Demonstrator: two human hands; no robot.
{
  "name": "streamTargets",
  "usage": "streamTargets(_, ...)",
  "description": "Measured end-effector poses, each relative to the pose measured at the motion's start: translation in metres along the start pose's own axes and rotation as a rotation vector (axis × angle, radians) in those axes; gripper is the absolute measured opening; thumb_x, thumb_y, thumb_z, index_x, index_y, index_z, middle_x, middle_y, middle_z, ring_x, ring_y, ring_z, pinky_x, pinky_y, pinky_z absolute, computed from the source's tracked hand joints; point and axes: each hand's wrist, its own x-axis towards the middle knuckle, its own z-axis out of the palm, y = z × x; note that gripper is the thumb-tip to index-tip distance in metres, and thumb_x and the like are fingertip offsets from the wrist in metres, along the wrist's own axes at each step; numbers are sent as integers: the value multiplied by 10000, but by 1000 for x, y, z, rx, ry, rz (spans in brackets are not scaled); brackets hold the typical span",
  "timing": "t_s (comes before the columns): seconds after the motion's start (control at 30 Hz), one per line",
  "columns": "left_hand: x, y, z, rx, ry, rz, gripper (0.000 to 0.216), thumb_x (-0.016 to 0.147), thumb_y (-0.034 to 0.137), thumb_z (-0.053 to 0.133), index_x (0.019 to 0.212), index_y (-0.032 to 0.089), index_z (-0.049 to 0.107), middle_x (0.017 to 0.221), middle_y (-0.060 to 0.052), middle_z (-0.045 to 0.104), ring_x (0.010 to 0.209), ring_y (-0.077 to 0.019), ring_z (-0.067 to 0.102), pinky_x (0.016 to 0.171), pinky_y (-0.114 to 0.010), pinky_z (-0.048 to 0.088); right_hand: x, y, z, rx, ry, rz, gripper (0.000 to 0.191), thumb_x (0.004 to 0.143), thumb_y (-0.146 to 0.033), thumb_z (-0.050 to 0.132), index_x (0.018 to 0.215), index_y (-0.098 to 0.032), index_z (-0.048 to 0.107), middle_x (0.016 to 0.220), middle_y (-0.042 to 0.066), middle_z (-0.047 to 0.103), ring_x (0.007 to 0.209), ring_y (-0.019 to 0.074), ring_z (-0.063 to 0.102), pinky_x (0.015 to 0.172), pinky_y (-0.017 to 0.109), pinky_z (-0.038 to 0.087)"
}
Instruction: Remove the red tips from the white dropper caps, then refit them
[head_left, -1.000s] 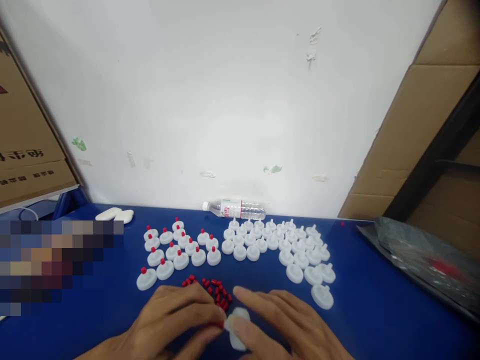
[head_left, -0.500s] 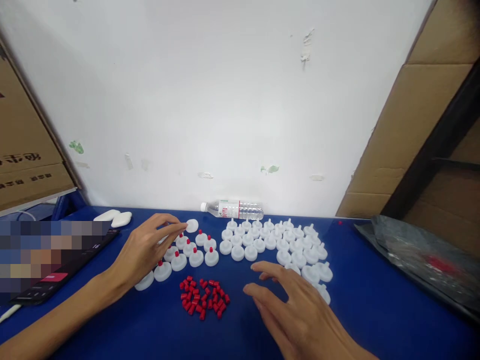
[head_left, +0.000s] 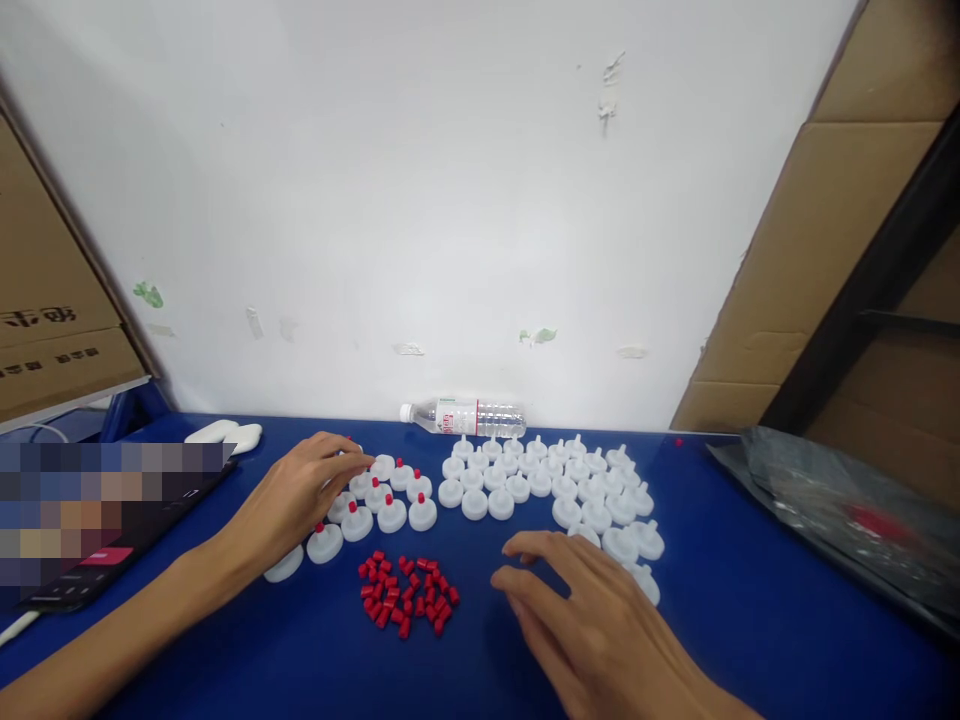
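My left hand (head_left: 304, 490) is at the back of a group of white plastic nozzle caps (head_left: 391, 515) that wear red tips. Between its thumb and fingertips, at the right, is the edge of one white nozzle cap (head_left: 382, 467), low among the others. Part of the group is hidden behind that hand. My right hand (head_left: 592, 610) hovers over the front of the table, fingers apart and curved, with nothing seen in it. To its left lies a loose pile of small red tips (head_left: 409, 595). Behind it stand many white nozzle caps (head_left: 540, 483) without red tips.
A clear plastic bottle (head_left: 480, 417) lies along the wall. A phone-like dark device (head_left: 142, 540), partly blurred, and white rounded objects (head_left: 225, 436) are at the left. At the right, a grey plastic bag (head_left: 840, 520) rests by cardboard (head_left: 757, 300).
My left hand has lowered the white nozzle cap from above the group down to the level of the others. My right hand has hardly moved.
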Motion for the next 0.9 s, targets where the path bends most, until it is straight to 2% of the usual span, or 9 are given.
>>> streamTargets(0.23,1,2,-2,-14,-3,-2,372,1058,328,409,1153,227,754,1115,-100,747,1015,-260,678,840,-378,586,3,-1,-2,-7,-3,-1,284,969,-58,454,1130,-189,649,1114,111,681,910,217,711,766,371,602)
streamTargets(0.43,1,1,-2,-14,-12,-8,365,1038,289,417,1180,227,748,1117,-99,750,1027,-264,690,838,-376,599,2,1,-3,-17,-14,26,270,978,-79,468,1146,-188,650,1157,129,678,1031,256,688,843,427,606)
streamTargets(0.63,-1,-1,1,-9,-78,-39,421,1037,253,366,1297,258,697,1296,-51,731,1314,-294,597,1027,-445,556,4,4,-3,-114,-64,67,268,1028,-212,503,1258,-218,639,1328,122,663,1240,292,634,1035,562,543)
streamTargets(0.73,-2,-2,2,-13,-127,-99,449,1035,257,358,1381,281,643,1357,-27,704,1418,-302,510,1001,-426,577,4,8,-1,-223,-128,75,360,1052,-310,502,1387,-209,586,1462,140,585,1361,322,550,1086,612,492)
streamTargets(0.9,-2,-2,1,-45,-175,-137,493,1014,212,365,1448,280,587,1263,-40,754,1450,-305,472,937,-377,606,1,13,2,-290,-267,82,560,1069,-456,455,1560,-190,412,1571,168,444,1446,361,429,1099,673,438)
